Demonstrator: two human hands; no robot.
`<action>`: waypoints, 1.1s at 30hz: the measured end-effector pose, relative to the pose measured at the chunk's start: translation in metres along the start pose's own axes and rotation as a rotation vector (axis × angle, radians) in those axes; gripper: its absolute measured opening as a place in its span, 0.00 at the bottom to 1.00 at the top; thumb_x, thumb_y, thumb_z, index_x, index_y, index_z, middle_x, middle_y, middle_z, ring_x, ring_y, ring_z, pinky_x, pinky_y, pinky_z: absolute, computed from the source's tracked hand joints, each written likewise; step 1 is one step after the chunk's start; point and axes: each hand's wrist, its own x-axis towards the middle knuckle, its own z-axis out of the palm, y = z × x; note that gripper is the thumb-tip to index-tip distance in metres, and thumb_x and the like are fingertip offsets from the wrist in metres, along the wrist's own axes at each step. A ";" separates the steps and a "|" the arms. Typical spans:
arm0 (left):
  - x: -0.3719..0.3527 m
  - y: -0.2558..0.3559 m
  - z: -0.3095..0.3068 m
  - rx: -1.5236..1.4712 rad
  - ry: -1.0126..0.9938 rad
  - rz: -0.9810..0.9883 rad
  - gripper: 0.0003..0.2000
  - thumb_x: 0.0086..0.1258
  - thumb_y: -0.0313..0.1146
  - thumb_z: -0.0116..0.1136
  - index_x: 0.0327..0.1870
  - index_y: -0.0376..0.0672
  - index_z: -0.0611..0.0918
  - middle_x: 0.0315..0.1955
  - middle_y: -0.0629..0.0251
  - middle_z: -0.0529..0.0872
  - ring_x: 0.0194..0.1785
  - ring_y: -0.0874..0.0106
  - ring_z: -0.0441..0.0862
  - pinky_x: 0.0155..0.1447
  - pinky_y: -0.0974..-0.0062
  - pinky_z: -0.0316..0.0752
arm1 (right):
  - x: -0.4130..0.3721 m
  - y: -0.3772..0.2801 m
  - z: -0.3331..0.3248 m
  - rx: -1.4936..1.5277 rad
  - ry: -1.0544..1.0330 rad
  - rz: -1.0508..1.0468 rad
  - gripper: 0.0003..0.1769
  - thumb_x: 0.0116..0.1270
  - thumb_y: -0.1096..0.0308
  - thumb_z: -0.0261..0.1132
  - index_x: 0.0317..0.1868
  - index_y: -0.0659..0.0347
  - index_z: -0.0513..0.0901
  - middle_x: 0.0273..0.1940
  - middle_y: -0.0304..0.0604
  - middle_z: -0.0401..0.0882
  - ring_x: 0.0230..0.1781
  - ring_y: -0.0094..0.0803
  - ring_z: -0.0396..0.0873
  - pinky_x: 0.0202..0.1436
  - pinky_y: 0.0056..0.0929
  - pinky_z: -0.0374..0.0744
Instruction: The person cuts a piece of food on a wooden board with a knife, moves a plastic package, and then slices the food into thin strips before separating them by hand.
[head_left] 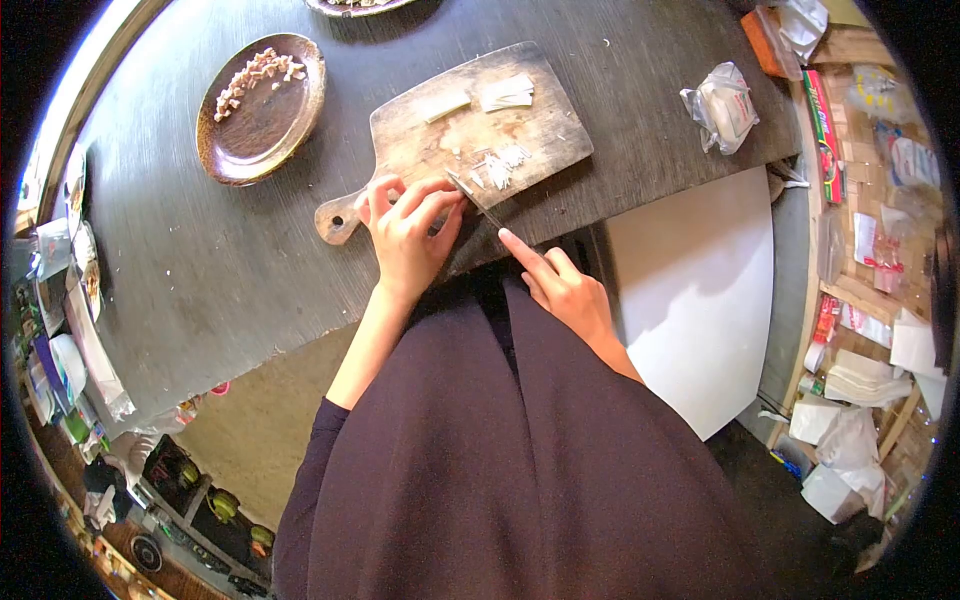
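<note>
A worn wooden cutting board [420, 150] lies on the dark table, its holed handle towards the left. My right hand [568, 293] is closed round a knife [477, 200], index finger stretched along it, blade at the board's near edge. Beside the blade, my left hand [410, 235] has its fingers curled and pressed at that same edge; whatever they hold is hidden. Small chopped white pieces [500, 166] lie just beyond the blade. Farther up the board rest pale cut sticks [507, 93] and another pale strip [445, 106].
A brown plate [245, 160] with small diced pinkish-brown pieces [262, 75] stands left of the board. Part of another plate [360, 8] shows at the top. A plastic-wrapped white block [725, 108] sits near the table's right end. Shelves with packets [860, 385] line the right.
</note>
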 end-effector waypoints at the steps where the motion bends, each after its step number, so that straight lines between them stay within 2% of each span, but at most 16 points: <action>1: 0.000 -0.001 0.000 0.000 0.005 0.003 0.11 0.53 0.34 0.77 0.37 0.58 0.90 0.43 0.87 0.90 0.50 0.67 0.75 0.60 0.62 0.62 | -0.001 0.000 -0.002 0.005 -0.004 -0.002 0.39 0.70 0.64 0.69 0.77 0.21 0.69 0.31 0.40 0.71 0.20 0.40 0.80 0.25 0.39 0.84; 2: 0.000 -0.001 0.001 0.000 0.010 0.005 0.11 0.53 0.34 0.77 0.37 0.58 0.90 0.43 0.87 0.90 0.50 0.67 0.75 0.60 0.62 0.62 | -0.001 -0.002 -0.005 0.005 -0.005 -0.002 0.39 0.70 0.64 0.69 0.77 0.21 0.69 0.31 0.40 0.71 0.20 0.40 0.80 0.25 0.39 0.84; 4: 0.000 -0.001 0.001 0.003 0.010 0.006 0.11 0.53 0.34 0.77 0.37 0.58 0.90 0.43 0.87 0.90 0.49 0.67 0.75 0.60 0.62 0.63 | 0.000 -0.006 -0.012 0.041 -0.126 0.066 0.37 0.71 0.70 0.67 0.77 0.29 0.71 0.35 0.43 0.74 0.29 0.46 0.83 0.34 0.45 0.84; 5: 0.001 0.000 0.001 0.006 0.010 0.007 0.10 0.54 0.34 0.77 0.37 0.58 0.90 0.43 0.87 0.90 0.49 0.67 0.75 0.60 0.62 0.63 | -0.001 -0.004 -0.010 0.041 -0.125 0.066 0.37 0.71 0.70 0.67 0.77 0.29 0.71 0.35 0.43 0.74 0.29 0.46 0.83 0.34 0.45 0.84; 7: 0.001 0.000 0.000 0.003 0.017 0.007 0.10 0.54 0.34 0.77 0.37 0.58 0.90 0.43 0.86 0.90 0.49 0.66 0.75 0.60 0.62 0.63 | -0.001 0.000 -0.003 -0.007 0.008 -0.012 0.38 0.70 0.64 0.68 0.77 0.22 0.70 0.31 0.40 0.70 0.20 0.40 0.80 0.25 0.39 0.84; 17: 0.003 0.003 -0.002 0.009 0.014 0.008 0.08 0.57 0.35 0.76 0.37 0.58 0.90 0.42 0.86 0.90 0.49 0.67 0.75 0.59 0.63 0.63 | 0.002 0.004 -0.001 -0.055 0.042 0.005 0.37 0.72 0.63 0.67 0.78 0.22 0.69 0.32 0.40 0.71 0.19 0.39 0.80 0.25 0.39 0.84; 33: 0.000 -0.001 0.001 0.012 0.016 0.016 0.10 0.55 0.35 0.77 0.37 0.58 0.90 0.43 0.87 0.90 0.49 0.67 0.75 0.59 0.63 0.63 | -0.002 0.004 -0.007 0.014 -0.020 -0.021 0.38 0.70 0.63 0.69 0.78 0.23 0.69 0.31 0.40 0.70 0.21 0.40 0.80 0.26 0.38 0.84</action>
